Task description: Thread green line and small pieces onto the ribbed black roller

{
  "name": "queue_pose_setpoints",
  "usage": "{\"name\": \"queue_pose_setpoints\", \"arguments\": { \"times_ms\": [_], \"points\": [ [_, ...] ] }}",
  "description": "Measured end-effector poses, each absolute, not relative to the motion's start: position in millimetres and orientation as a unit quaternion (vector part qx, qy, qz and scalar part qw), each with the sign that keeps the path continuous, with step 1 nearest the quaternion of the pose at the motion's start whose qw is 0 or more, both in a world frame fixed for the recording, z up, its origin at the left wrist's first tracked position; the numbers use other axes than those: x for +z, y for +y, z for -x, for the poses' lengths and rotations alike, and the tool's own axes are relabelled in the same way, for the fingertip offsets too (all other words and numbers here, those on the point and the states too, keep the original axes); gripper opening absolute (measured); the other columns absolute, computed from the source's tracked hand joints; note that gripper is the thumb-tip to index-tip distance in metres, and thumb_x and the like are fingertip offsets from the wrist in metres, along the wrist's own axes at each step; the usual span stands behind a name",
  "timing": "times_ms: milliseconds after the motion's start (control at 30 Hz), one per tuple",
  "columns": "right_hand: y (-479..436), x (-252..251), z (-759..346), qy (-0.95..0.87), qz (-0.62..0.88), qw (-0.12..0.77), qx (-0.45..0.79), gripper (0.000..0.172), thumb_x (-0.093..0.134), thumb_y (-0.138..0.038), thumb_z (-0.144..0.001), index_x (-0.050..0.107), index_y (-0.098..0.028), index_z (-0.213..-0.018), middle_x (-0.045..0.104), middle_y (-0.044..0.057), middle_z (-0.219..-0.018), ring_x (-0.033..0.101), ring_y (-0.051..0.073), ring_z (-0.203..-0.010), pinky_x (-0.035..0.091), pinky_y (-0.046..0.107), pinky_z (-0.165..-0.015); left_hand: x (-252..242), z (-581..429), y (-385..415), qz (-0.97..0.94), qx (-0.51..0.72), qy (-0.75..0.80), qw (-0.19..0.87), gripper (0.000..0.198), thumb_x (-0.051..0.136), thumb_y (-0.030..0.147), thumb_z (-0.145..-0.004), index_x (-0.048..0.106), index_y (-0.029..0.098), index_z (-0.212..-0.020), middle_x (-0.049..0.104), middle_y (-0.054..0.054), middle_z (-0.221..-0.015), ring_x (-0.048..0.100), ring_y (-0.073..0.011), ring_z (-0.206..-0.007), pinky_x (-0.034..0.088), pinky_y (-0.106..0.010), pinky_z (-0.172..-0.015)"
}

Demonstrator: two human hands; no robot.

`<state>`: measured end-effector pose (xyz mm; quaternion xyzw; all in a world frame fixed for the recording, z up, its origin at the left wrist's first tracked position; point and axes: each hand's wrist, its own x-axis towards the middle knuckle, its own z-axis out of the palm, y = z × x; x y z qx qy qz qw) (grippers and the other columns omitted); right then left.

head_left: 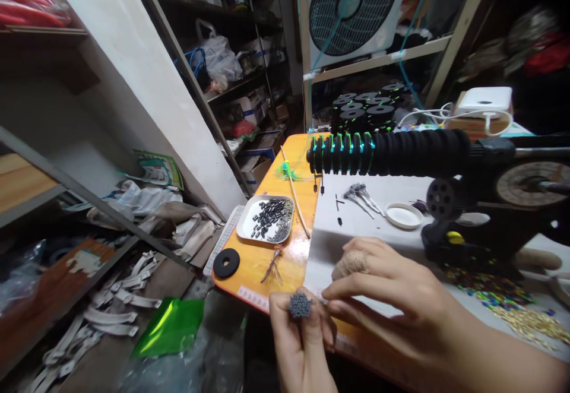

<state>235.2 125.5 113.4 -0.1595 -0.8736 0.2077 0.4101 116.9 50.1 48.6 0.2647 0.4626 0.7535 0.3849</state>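
My left hand (pixel 307 342) is closed around a tight bundle of thin pieces with small grey round ends (pixel 300 305), low in the head view by the table's front edge. Just right of it, my right hand (pixel 396 292) has its thumb and index fingertip pressed together; what they pinch is too small to name. One of its fingers wears a tan wrap (pixel 351 264). Ahead of my hands lies a bunch of grey-tipped thin stems (pixel 363 196). A white tray (pixel 241 233) holds black and silvery small parts, with a brown wire bundle (pixel 271 265) beside it.
A dark machine (pixel 472 233) with a ribbed black roller (pixel 409 152) stands at right. Loose coloured and gold bits (pixel 521 316) lie below it. A black ring (pixel 226 263) sits at the orange table's (pixel 294 250) left corner. Behind are stacked black spools (pixel 378 111) and a fan (pixel 354 10).
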Motion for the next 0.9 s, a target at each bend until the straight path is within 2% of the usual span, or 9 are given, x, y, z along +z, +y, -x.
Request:
{"name": "queue_pose_setpoints", "arguments": {
  "times_ms": [133,267,367,467,600,667,733,800,900],
  "points": [
    [125.3,113.6,-236.5,-0.86,0.155,0.422,0.242,0.021,0.068,-0.004,-0.082,0.069,-0.019,-0.096,0.067,0.004,-0.08,0.054,0.018,-0.077,0.045,0.032,-0.07,44.6,-121.0,47.4,-0.254,0.736,0.506,0.372,0.032,0.064,0.049,-0.09,0.05,0.023,-0.08,0.045,0.007,-0.056,0.041,-0.0099,-0.052,0.034,-0.019,-0.052],
    [118.8,114.9,-234.0,-0.866,0.156,0.413,0.235,0.02,0.063,-0.002,-0.084,0.066,-0.017,-0.096,0.065,0.004,-0.08,0.054,0.017,-0.076,0.047,0.033,-0.07,50.5,-127.7,51.5,-0.235,0.763,0.477,0.367,0.028,0.07,0.049,-0.085,0.058,0.024,-0.081,0.056,0.004,-0.071,0.051,-0.0103,-0.062,0.042,-0.018,-0.059],
    [112.1,116.8,-230.4,-0.88,0.146,0.407,0.197,0.021,0.058,0.002,-0.083,0.063,-0.015,-0.094,0.065,0.005,-0.081,0.057,0.017,-0.076,0.049,0.034,-0.073,59.4,-132.1,57.3,-0.197,0.833,0.379,0.35,0.025,0.075,0.046,-0.082,0.062,0.025,-0.077,0.062,0.003,-0.086,0.06,-0.0126,-0.08,0.05,-0.02,-0.074],
    [110.0,117.4,-229.0,-0.887,0.134,0.419,0.14,0.025,0.056,0.005,-0.081,0.062,-0.015,-0.096,0.067,0.006,-0.083,0.06,0.017,-0.077,0.051,0.035,-0.084,69.5,-126.0,57.8,-0.135,0.871,0.307,0.358,0.02,0.077,0.041,-0.081,0.066,0.026,-0.074,0.063,0.004,-0.082,0.063,-0.013,-0.094,0.053,-0.023,-0.091],
    [118.3,117.4,-234.6,-0.887,0.139,0.435,0.074,0.023,0.056,0.002,-0.083,0.06,-0.015,-0.098,0.068,0.007,-0.088,0.063,0.019,-0.088,0.05,0.034,-0.091,87.2,-89.2,56.5,-0.202,0.863,0.222,0.407,0.021,0.079,0.029,-0.082,0.064,0.022,-0.069,0.054,0.008,-0.062,0.058,-0.0062,-0.062,0.057,-0.02,-0.087],
    [124.3,118.3,-239.3,-0.884,0.159,0.439,0.036,0.022,0.054,0.0,-0.087,0.06,-0.016,-0.1,0.067,0.008,-0.093,0.062,0.02,-0.095,0.049,0.033,-0.088,96.0,-61.5,65.1,-0.268,0.872,0.216,0.348,0.022,0.076,0.019,-0.085,0.06,0.018,-0.069,0.051,0.008,-0.063,0.05,-0.0036,-0.053,0.057,-0.017,-0.076],
    [128.7,120.5,-243.4,-0.88,0.183,0.438,0.026,0.021,0.052,-0.002,-0.09,0.059,-0.018,-0.102,0.065,0.007,-0.096,0.061,0.018,-0.094,0.049,0.029,-0.08,101.4,-32.4,84.3,-0.366,0.824,0.283,0.328,0.019,0.063,0.018,-0.093,0.055,0.019,-0.075,0.046,0.008,-0.066,0.043,-0.0043,-0.051,0.052,-0.017,-0.063],
    [130.8,123.7,-245.6,-0.88,0.195,0.43,0.054,0.017,0.052,-0.005,-0.093,0.059,-0.018,-0.101,0.062,0.006,-0.094,0.059,0.014,-0.087,0.048,0.025,-0.072,101.4,-5.6,112.3,-0.532,0.673,0.42,0.295,0.009,0.047,0.023,-0.1,0.055,0.026,-0.097,0.045,0.008,-0.066,0.049,-0.0076,-0.056,0.051,-0.022,-0.067],
    [131.3,127.6,-245.5,-0.877,0.184,0.434,0.093,0.011,0.053,-0.006,-0.094,0.059,-0.016,-0.095,0.059,0.004,-0.086,0.055,0.012,-0.078,0.045,0.024,-0.067,94.0,23.4,158.6,-0.614,0.526,0.501,0.309,0.011,0.054,0.012,-0.09,0.06,0.019,-0.082,0.059,0.002,-0.067,0.062,-0.0135,-0.068,0.051,-0.027,-0.072]
  ]
}}
